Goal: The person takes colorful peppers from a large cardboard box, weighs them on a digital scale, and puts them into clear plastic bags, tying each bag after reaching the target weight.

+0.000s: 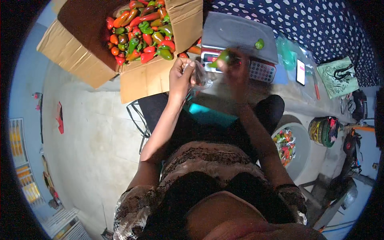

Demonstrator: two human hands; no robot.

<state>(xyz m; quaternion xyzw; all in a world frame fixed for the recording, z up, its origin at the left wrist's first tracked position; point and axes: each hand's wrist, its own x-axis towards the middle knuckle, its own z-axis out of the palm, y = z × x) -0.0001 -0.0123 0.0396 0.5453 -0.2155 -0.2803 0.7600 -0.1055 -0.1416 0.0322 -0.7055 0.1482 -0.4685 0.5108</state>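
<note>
My left hand (181, 76) pinches the rim of a clear plastic bag (204, 78), which hangs toward the right above my lap. A green pepper (223, 58) is in the fingers of my right hand (238, 67), which is blurred and in shadow in front of the digital scale's display. The grey pan of the scale (234, 31) carries a small green pepper (259, 44) near its right side. To the left, an open cardboard box (147, 79) holds many red, orange and green peppers (144, 39).
A few peppers (194, 49) lie between box and scale. Right of the scale are a phone (300, 72), a red-handled knife (316, 87) and a green printed bag (337, 76). A pale tub (301, 150) with bagged peppers (285, 147) stands by my right leg. Black cables (141, 120) hang at left.
</note>
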